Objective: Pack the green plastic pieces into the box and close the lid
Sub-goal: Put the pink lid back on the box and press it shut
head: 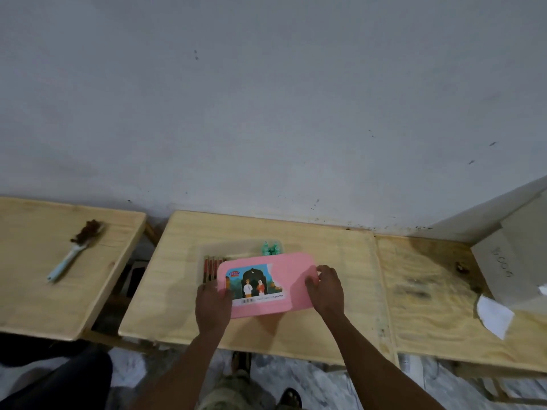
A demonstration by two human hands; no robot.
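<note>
A bare grey wall [266,99] backs a row of pale wooden tables, and the work sits on the middle desk [325,261].

The left hand [213,303] grips the pink lid [284,279] at its 9 o'clock edge, fingers over the top near the printed label. The right hand [325,287] holds the 3 o'clock edge, fingers curled over the rim. Between them the lid hangs flat but off-square: it sits towards 4 o'clock of the clear box [231,250], so the box's 12 and 9 o'clock sides lie uncovered.

In the box, the green plastic pieces [270,249] stand clustered at the 12 o'clock edge, just past the lid's far rim. A row of red-brown sticks [211,269] lies along the 9 o'clock side. What lies under the lid is hidden.

No loose green pieces show on the desk, so packing looks finished and closing is the step in hand. The next move likely calls for sliding the lid towards 10 o'clock until its corners match the box, then pressing down evenly. The tall green pieces may catch the rim.

Farther out, a brush [75,250] lies on the desk at 9 o'clock, while a grey board [515,261] and a scrap of white paper [494,318] sit at 3 o'clock.
</note>
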